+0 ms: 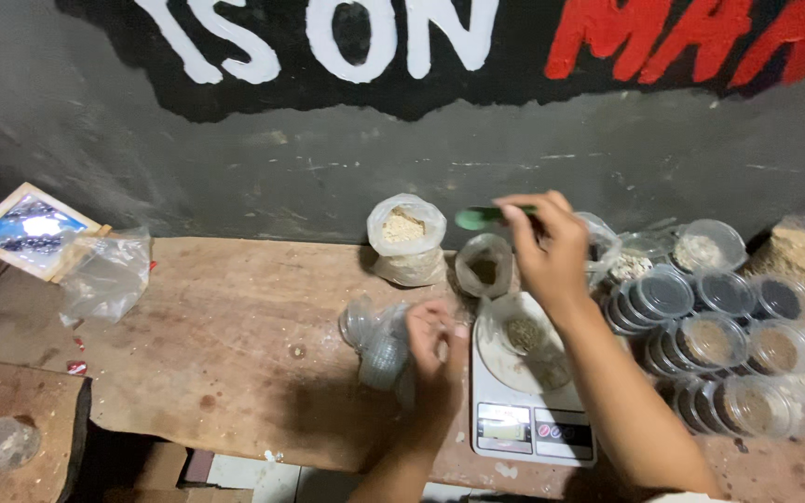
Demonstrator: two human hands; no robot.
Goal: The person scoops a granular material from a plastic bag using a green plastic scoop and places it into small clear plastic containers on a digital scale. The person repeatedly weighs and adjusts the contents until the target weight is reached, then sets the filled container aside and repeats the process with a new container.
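Both hands worked by the scale [533, 424]: right hand [544, 247] pinched a green scoop [479, 218] pointing left above it, left hand [435, 345] gripped a bag [379, 346] just left.

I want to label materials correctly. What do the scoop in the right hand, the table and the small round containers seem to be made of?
Scoop: probably glossy green plastic.
Table: bare wood, with visible grain and stains.
Round containers: clear plastic, apparently; contents show through.

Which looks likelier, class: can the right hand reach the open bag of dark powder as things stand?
Probably yes: the right hand, holding a green scoop, hovers right beside the bag of dark powder, nothing between them.
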